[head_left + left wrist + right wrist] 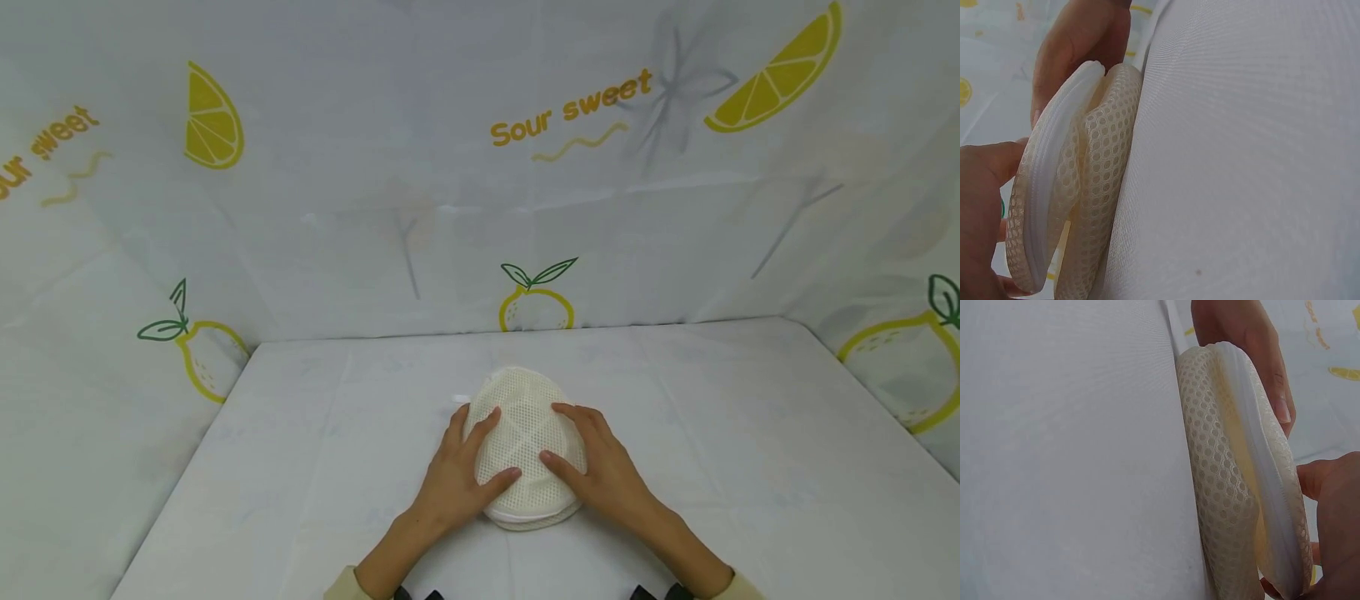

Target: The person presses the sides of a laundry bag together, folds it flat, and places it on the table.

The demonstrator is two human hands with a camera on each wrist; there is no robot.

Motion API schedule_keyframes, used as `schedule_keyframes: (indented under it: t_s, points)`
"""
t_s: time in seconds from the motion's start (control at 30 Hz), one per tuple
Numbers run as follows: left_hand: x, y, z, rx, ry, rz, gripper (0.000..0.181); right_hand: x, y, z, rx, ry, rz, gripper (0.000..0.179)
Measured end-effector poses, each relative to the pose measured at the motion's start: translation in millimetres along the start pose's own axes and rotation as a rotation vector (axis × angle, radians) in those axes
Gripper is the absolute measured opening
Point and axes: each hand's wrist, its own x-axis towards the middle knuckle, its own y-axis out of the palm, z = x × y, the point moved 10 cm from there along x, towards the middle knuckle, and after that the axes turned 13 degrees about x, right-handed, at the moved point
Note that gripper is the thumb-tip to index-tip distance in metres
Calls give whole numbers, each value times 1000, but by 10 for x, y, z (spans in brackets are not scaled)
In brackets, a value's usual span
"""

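A cream mesh laundry bag (525,417), rounded, lies on the white table in front of me. From the wrist views it shows two layers, with a white zipper band (1044,162) along the rim of the upper one and a gap below it. My left hand (456,475) holds its left side, thumb and index finger spread over the mesh top. On the opposite side my right hand (606,467) grips the edge, its thumb also on top. The other fingers of the right hand are partly hidden behind the bag's edge.
A white cloth covers the table (360,433). Behind it and at both sides hangs a pale curtain (337,250) printed with lemons and lettering. Beige sleeves (347,585) and small black parts (642,593) show at the bottom edge.
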Motion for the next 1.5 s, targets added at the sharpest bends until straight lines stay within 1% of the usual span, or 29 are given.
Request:
schedule_keyframes:
  t_s: [0.1, 0.3, 0.47, 0.53, 0.6, 0.7, 0.73, 0.77, 0.83, 0.93, 0.97, 1.03, 1.17, 1.33, 1.43, 1.5]
  points:
    - [5, -7, 4, -5, -5, 2, 71, -8, 49, -13, 16, 12, 29, 66]
    - [-1, 15, 21, 12, -16, 18, 68, -18, 128, 15, -23, -28, 74, 62]
    - [-17, 49, -32, 82, 32, 24, 72, -19, 162, 2, -39, -9, 98, 61]
    - [-24, 59, -53, 111, 54, 12, 73, -20, 167, 1, -41, -8, 100, 60]
    - [-31, 64, -65, 119, 70, -13, 73, -23, 170, 5, -46, -10, 101, 61]
    - [-46, 47, -100, 122, 115, -73, 72, -30, 180, 2, -57, -12, 107, 63]
    - [-50, 38, -115, 128, 134, -102, 72, -32, 184, 6, -78, -19, 109, 63]
    - [-53, 27, -128, 136, 150, -128, 71, -34, 190, 14, -112, -30, 113, 63]
    - [-57, 3, -152, 157, 182, -180, 71, -36, 203, 48, -201, -82, 115, 63]
    - [-58, -16, -171, 189, 207, -227, 71, -49, 225, 141, -351, -204, 106, 61]
    - [-57, -12, -180, 194, 218, -227, 71, -58, 239, 177, -386, -252, 105, 60]
    - [-57, 11, -198, 207, 243, -214, 71, -78, 262, 241, -422, -331, 101, 59]
    - [-63, 60, -237, 232, 298, -190, 70, -104, 301, 338, -446, -433, 98, 62]
    - [-65, 92, -249, 276, 321, -182, 73, -116, 341, 399, -495, -475, 117, 63]
    - [-69, 100, -252, 301, 326, -176, 74, -114, 374, 387, -506, -470, 149, 62]
    - [-77, 112, -283, 334, 355, -164, 72, -113, 390, 362, -498, -458, 168, 61]
